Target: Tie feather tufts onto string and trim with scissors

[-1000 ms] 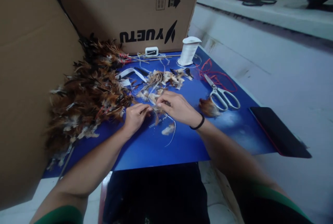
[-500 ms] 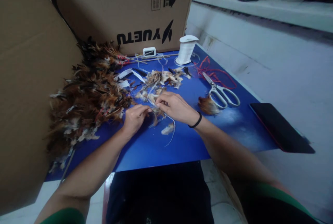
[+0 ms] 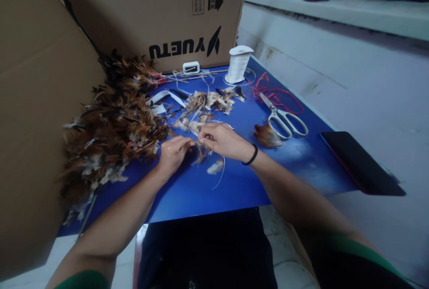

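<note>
My left hand (image 3: 172, 152) is closed in a pinch above the blue tabletop, and what its fingertips hold is too small to make out. Just right of it, my right hand (image 3: 226, 140), with a black band at the wrist, pinches a thin white string (image 3: 223, 170) whose tail hangs down to the table. The fingertips of both hands are close together. Beneath and beyond them lie loose pale feathers (image 3: 216, 101) and a small tuft of fluff (image 3: 215, 167). Brown feather bundles (image 3: 117, 123) are heaped beside my left hand.
Scissors (image 3: 284, 121) lie to the right, touching a brown feather tuft (image 3: 264, 136). A spool of white ribbon (image 3: 237, 65), red string (image 3: 278, 96) and thin sticks (image 3: 201, 74) are at the back. A black phone (image 3: 362, 161) overhangs the right edge. Cardboard boxes (image 3: 187, 16) wall the back and left.
My right hand has shifted very slightly left, closer to my left hand. The whole view has moved a little; the things on the table otherwise stay put.
</note>
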The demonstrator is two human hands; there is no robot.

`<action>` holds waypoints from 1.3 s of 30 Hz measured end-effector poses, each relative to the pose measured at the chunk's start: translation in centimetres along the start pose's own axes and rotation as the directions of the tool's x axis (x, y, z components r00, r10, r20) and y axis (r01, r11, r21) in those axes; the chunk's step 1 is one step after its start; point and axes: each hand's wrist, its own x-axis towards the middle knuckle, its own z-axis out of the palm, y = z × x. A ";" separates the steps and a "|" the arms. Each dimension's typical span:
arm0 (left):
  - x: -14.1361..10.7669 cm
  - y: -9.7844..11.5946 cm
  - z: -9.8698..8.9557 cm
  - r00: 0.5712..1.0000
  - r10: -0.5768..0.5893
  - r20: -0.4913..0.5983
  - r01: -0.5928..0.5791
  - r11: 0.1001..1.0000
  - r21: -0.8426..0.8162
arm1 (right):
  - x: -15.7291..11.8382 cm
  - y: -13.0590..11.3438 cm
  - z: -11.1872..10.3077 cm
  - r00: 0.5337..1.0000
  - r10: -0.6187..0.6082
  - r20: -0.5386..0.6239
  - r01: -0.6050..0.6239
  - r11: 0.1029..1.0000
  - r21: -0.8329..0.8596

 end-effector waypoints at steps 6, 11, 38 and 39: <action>-0.1 0.1 -0.1 0.998 -0.053 0.037 0.053 0.998 -0.020 | 0.0 0.2 0.4 1.000 0.014 -0.015 -0.014 1.000 0.011; 0.1 0.2 -0.2 0.996 -0.078 0.041 0.079 0.997 -0.021 | 0.1 0.3 0.8 1.000 0.020 -0.018 -0.020 0.999 0.028; 0.9 -0.4 0.1 0.651 -0.662 0.371 0.625 0.191 -0.757 | 0.4 2.5 -2.4 0.948 -0.092 -0.304 0.184 0.939 0.291; 0.9 -0.4 0.1 0.653 -0.656 0.379 0.630 0.193 -0.752 | 0.4 2.1 -2.1 0.942 -0.171 -0.290 0.244 0.940 0.239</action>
